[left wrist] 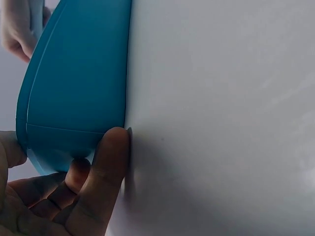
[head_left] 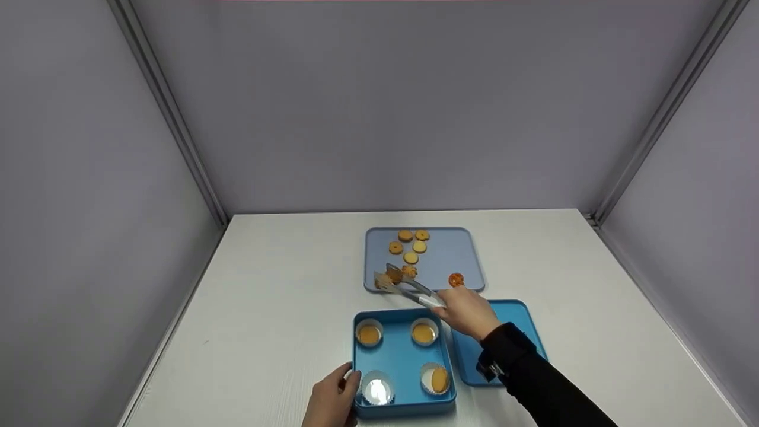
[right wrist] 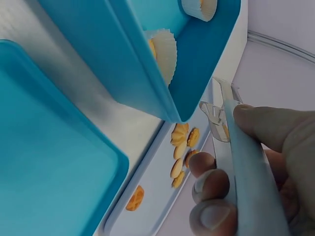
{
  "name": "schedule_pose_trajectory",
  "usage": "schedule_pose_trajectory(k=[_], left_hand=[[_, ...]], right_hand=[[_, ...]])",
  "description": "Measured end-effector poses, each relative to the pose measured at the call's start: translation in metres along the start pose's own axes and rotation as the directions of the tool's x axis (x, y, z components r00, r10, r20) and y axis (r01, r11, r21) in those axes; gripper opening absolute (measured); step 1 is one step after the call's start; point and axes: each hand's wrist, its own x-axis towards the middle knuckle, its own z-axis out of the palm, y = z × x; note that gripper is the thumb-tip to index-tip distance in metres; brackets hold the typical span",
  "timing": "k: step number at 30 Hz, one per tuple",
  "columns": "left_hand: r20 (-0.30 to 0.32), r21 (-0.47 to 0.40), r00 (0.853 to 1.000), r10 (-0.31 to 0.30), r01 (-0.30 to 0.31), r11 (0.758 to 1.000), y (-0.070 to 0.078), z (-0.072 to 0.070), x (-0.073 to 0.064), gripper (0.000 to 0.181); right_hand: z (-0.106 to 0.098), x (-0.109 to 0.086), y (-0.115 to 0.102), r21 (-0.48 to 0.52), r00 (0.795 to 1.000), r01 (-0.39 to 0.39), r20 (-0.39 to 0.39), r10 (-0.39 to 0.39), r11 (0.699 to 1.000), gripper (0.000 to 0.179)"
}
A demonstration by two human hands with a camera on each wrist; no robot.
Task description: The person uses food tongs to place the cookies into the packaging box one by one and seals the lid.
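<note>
Tongs (head_left: 429, 300) clamped in our right hand (head_left: 468, 311), tips over the greyish tray (head_left: 442, 256) just below frame centre, while we've got our left hand (head_left: 332, 396) gripping the blue box (head_left: 403, 359), bottom centre.

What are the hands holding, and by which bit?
The right hand holds long silvery tongs by the handle. The left hand touches the blue rectangular box by its near left corner; whether it grips it, I can't tell.
</note>
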Motion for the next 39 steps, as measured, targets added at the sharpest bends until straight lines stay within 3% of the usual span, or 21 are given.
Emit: schedule_pose_trajectory(k=[16,27,39], left_hand=[[-0.004,-0.039,1.0,-0.021,0.02,0.999,0.002,0.002,-0.002,0.052],[0.011,-0.051,1.0,-0.019,0.02,0.999,0.0,0.002,-0.001,0.05],[0.008,-0.035,1.0,-0.011,0.011,0.999,0.0,0.0,-0.001,0.05]], right_hand=[[0.005,0.01,-0.014,-0.149,0.998,-0.058,-0.015,0.056,0.987,0.017],[0.006,0.017,-0.013,-0.218,0.998,-0.021,-0.062,0.007,0.976,0.019],[0.01,0.006,-0.004,-0.261,0.987,0.022,-0.146,-0.062,0.965,0.014]])
